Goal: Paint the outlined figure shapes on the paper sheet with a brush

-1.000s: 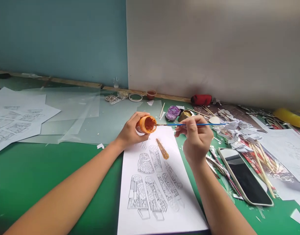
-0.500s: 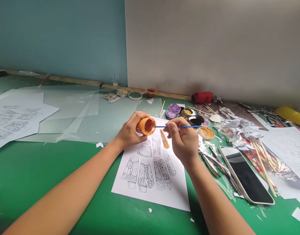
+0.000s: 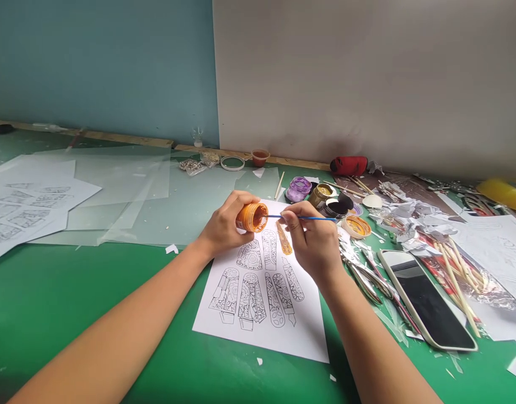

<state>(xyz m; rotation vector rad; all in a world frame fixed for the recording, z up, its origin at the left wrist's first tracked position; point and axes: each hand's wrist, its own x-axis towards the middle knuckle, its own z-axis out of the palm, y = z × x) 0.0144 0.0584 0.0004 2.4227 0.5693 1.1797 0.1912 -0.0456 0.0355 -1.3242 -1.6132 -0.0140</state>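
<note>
My left hand (image 3: 226,224) is wrapped round a small orange paint jar (image 3: 251,216), tilted with its mouth toward the right. My right hand (image 3: 312,240) pinches a thin blue paintbrush (image 3: 308,217) that lies level, its tip inside the jar's mouth. Both hands hover over a white sheet of line drawings (image 3: 264,297) on the green table (image 3: 72,292). One long shape (image 3: 283,238) near the sheet's top is painted orange-brown.
Open paint pots (image 3: 298,189) and an orange-stained lid (image 3: 356,226) sit just right of the sheet. A phone (image 3: 426,298) lies face up at right among wooden sticks (image 3: 455,280), foil scraps and scissors. Clear film sheets (image 3: 127,191) and printed pages (image 3: 26,207) cover the left.
The sheet of drawings sits farther from me than a second ago. My right hand has slid left along the brush toward the jar, pushing the tip deeper in.
</note>
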